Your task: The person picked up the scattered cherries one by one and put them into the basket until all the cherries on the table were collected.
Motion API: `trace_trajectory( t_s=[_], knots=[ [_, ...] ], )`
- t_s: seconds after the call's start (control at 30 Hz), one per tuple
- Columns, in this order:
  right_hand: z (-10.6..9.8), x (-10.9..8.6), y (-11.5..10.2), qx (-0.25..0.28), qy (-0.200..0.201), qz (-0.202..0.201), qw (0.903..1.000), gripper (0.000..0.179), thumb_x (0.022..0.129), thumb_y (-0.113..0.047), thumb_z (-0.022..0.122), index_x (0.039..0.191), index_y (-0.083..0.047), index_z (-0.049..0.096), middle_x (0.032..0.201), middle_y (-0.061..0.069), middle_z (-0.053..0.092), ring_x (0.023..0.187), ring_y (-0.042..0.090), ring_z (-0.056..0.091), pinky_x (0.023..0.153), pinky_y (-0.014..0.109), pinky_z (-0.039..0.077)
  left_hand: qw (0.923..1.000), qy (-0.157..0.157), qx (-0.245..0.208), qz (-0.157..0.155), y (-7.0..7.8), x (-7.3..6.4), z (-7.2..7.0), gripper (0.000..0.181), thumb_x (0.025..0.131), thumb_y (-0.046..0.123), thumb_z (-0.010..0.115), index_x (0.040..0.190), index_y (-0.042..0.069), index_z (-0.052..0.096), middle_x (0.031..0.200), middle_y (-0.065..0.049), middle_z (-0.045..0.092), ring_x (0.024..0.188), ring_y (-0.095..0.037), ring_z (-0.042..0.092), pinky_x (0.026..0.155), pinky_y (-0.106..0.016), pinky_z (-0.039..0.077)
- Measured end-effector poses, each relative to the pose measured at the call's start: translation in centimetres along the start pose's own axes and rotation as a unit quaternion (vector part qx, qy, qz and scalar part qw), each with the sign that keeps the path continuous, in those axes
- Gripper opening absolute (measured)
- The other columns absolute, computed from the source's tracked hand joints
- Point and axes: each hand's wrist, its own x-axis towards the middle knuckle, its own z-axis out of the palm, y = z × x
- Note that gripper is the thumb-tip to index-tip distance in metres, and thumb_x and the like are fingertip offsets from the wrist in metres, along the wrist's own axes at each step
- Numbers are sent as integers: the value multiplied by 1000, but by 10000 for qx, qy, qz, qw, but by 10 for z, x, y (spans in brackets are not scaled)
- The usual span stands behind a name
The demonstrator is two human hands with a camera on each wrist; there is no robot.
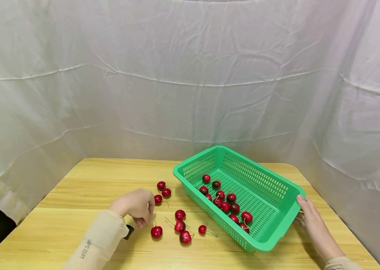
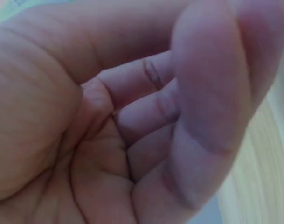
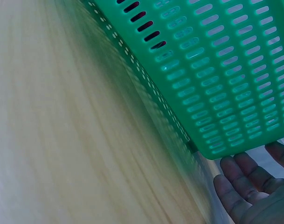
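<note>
My left hand (image 1: 135,207) is over the table among loose cherries, its fingers loosely bent. In the left wrist view the visible palm (image 2: 100,172) has nothing in it; the thumb tip is hidden behind the fingers. A stemmed cherry (image 1: 156,232) lies just in front of this hand, another cherry (image 1: 157,199) beside its knuckles. My right hand (image 1: 313,221) grips the right end of a green slotted plastic basket (image 1: 261,169), thumb on the rim, fingers (image 3: 246,179) underneath. The basket tilts, this end raised, and several dark red cherries (image 1: 225,207) lie along its near side.
More cherries (image 1: 180,226) lie on the wooden table (image 1: 85,195) between the left hand and the basket, with two cherries (image 1: 163,188) farther back. White cloth (image 1: 190,93) hangs behind the table and at both sides.
</note>
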Motion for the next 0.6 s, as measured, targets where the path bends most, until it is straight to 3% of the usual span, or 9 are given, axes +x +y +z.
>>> trace_trajectory(
  t_s=[0.2, 0.3, 0.4, 0.6],
  knots=[
    [0, 0, 0, 0, 15, -18, 10000, 64, 118, -47, 22, 159, 2, 22, 126, -23, 55, 111, -16, 59, 90, 9, 51, 9967, 360, -369, 626, -4, 2, -12, 24, 88, -10, 74, 72, 5, 65, 65, -6, 71, 54, -16, 69, 58, -29, 61],
    [0, 0, 0, 18, 18, -45, 10000, 64, 118, -47, 23, 158, 3, 22, 126, -23, 54, 110, -17, 59, 90, 8, 50, 9901, 624, -745, 1010, -5, 4, -16, 20, 90, -9, 72, 75, 3, 66, 70, -8, 72, 59, -17, 70, 60, -30, 62],
    [0, 0, 0, 2, 6, -13, 10000, 67, 118, -48, 22, 159, 4, 20, 129, -19, 52, 110, -18, 58, 91, 8, 50, 9823, 971, -1095, 1170, -2, 7, -20, 14, 93, -5, 71, 81, 1, 70, 75, -11, 73, 64, -18, 71, 65, -33, 65],
    [0, 0, -2, -58, -105, 176, 9998, 76, 117, -51, 19, 165, 7, 10, 152, 15, 40, 109, -24, 52, 91, 5, 46, 9632, 1944, -1524, 1059, 5, 10, -25, 7, 97, 5, 73, 91, 3, 76, 80, -9, 75, 68, -16, 72, 68, -32, 64]
  ],
)
